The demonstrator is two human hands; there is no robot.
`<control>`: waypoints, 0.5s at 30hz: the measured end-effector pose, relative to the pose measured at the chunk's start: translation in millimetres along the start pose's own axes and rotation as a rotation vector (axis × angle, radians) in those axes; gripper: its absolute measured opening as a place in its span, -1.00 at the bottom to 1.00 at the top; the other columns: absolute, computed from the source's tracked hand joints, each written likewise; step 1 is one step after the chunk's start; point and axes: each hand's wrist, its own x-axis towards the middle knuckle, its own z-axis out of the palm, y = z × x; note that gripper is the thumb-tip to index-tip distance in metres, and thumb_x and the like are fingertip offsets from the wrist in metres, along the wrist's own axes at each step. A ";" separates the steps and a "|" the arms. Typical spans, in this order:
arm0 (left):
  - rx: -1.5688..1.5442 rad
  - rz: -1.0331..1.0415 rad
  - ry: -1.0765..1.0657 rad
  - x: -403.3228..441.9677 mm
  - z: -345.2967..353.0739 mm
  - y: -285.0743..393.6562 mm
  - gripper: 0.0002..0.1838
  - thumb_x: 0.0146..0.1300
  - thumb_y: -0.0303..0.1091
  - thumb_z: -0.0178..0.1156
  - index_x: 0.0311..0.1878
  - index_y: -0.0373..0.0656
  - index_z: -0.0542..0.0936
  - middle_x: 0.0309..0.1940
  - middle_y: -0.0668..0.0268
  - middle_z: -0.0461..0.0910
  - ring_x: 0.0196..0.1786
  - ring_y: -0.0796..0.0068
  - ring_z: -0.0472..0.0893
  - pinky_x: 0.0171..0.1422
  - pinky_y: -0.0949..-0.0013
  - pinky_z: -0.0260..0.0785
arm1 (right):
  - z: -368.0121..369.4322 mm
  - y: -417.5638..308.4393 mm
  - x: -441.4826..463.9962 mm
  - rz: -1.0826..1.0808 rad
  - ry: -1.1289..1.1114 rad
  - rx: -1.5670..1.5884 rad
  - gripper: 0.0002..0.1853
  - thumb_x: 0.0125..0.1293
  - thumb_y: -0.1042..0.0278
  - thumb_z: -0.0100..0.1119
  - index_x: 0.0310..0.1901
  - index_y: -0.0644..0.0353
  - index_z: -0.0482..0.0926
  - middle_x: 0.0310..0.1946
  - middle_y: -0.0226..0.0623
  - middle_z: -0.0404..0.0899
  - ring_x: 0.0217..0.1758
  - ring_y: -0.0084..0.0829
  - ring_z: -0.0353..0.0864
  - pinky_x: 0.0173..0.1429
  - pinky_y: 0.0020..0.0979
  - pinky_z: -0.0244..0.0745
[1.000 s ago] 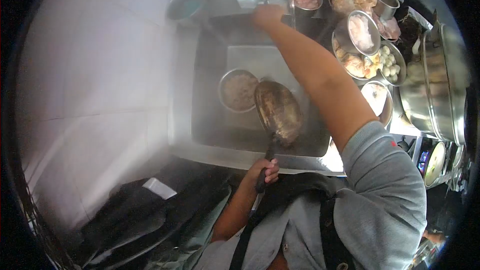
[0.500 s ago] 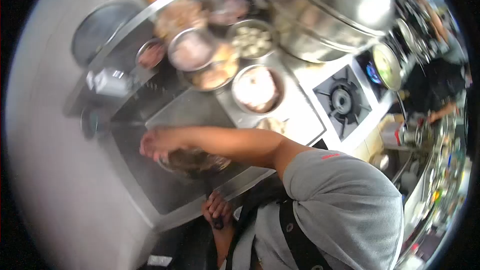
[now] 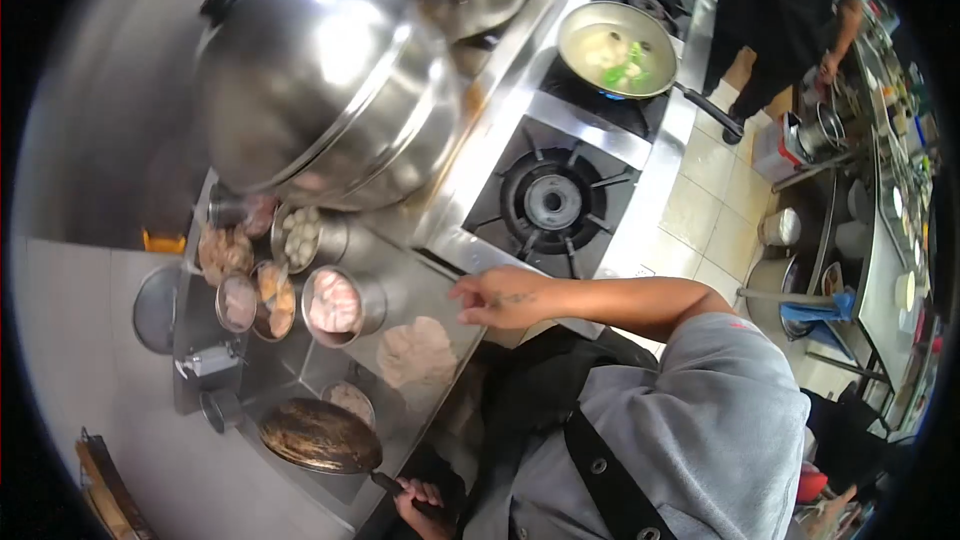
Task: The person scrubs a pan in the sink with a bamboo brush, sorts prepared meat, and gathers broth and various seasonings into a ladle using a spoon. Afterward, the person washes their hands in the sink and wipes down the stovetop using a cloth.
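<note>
My left hand [image 3: 420,505] is wrapped around the black handle of a frying pan [image 3: 320,437]. The pan, with its browned, scorched surface showing, is held over the sink area [image 3: 312,368]. A bowl with pale contents [image 3: 350,402] is partly hidden behind it. My right hand [image 3: 503,297] is stretched out over the counter's edge beside the stove, fingers loosely bent and apart, with nothing visible in it. Nearest to it are a bare gas burner [image 3: 552,202] and a pale, flat heap of food [image 3: 415,352].
A large domed steel steamer [image 3: 330,80] stands beyond bowls of raw food, including a steel bowl of pale pink meat [image 3: 333,307]. Another frying pan [image 3: 618,50] with food sits over a blue flame, handle outward. A person in dark clothes [image 3: 775,20] stands beyond the stove.
The view has swung toward the stove. My right hand has moved from over the frying pan at the sink to beside the burner. My left hand has lifted and tilted the pan.
</note>
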 end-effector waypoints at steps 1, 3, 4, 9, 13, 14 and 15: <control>0.182 0.042 0.085 -9.7 11.7 -4.2 -0.85 0.08 -0.43 0.14 -0.36 -0.15 0.34 -0.65 0.36 0.35 -0.66 0.46 0.42 -0.61 0.36 0.25 | -14.0 15.1 -24.7 0.034 0.119 -0.068 -0.55 0.26 0.12 0.18 0.05 0.28 0.48 -0.29 -0.15 0.65 -0.23 -0.18 0.65 -0.14 -0.26 0.51; 0.362 0.084 0.081 -49.4 44.8 -4.9 -0.82 0.10 -0.41 0.11 -0.26 -0.16 0.35 -0.54 0.32 0.39 -0.58 0.46 0.44 -0.53 0.41 0.31 | -36.5 36.9 -69.9 0.065 0.238 -0.133 -0.59 0.25 0.15 0.19 0.03 0.26 0.49 -0.30 -0.16 0.65 -0.24 -0.18 0.65 -0.16 -0.25 0.51; 0.527 0.123 0.081 -70.8 64.5 -3.0 -0.76 0.11 -0.40 0.09 -0.15 -0.16 0.36 -0.43 0.29 0.43 -0.49 0.46 0.46 -0.45 0.46 0.36 | -45.8 44.5 -89.9 0.109 0.309 -0.142 -0.62 0.25 0.18 0.19 0.00 0.26 0.51 -0.32 -0.15 0.64 -0.23 -0.15 0.64 -0.15 -0.22 0.51; 0.936 0.166 0.013 -95.3 75.8 -10.0 -0.84 0.13 -0.41 0.17 -0.25 -0.18 0.42 -0.54 0.30 0.44 -0.54 0.45 0.48 -0.44 0.41 0.38 | -83.8 72.7 -168.7 0.200 0.495 -0.200 -0.70 0.23 0.27 0.20 -0.07 0.25 0.56 -0.36 -0.13 0.64 -0.26 -0.12 0.63 -0.16 -0.22 0.51; 1.130 0.088 -0.027 -65.6 129.1 -27.9 -0.84 -0.02 -0.60 0.14 -0.40 -0.20 0.37 -0.65 0.33 0.38 -0.70 0.48 0.43 -0.62 0.40 0.26 | -109.8 77.8 -205.4 0.195 0.657 -0.284 -0.77 0.23 0.29 0.20 -0.15 0.25 0.60 -0.37 -0.08 0.64 -0.32 -0.11 0.64 -0.23 -0.22 0.52; 1.109 0.083 -0.100 -56.6 141.0 -34.2 -0.83 -0.06 -0.66 0.14 -0.41 -0.22 0.38 -0.65 0.33 0.39 -0.72 0.50 0.42 -0.64 0.42 0.25 | -115.7 77.9 -211.8 0.196 0.701 -0.282 -0.77 0.23 0.30 0.19 -0.16 0.25 0.60 -0.35 -0.08 0.64 -0.31 -0.12 0.65 -0.22 -0.24 0.53; 1.184 0.110 -0.173 -45.8 157.9 -42.7 -0.84 -0.05 -0.63 0.16 -0.42 -0.23 0.39 -0.65 0.33 0.38 -0.69 0.48 0.43 -0.61 0.39 0.26 | -122.3 74.4 -217.7 0.218 0.740 -0.255 -0.77 0.24 0.30 0.19 -0.15 0.25 0.60 -0.35 -0.08 0.65 -0.30 -0.12 0.66 -0.21 -0.26 0.53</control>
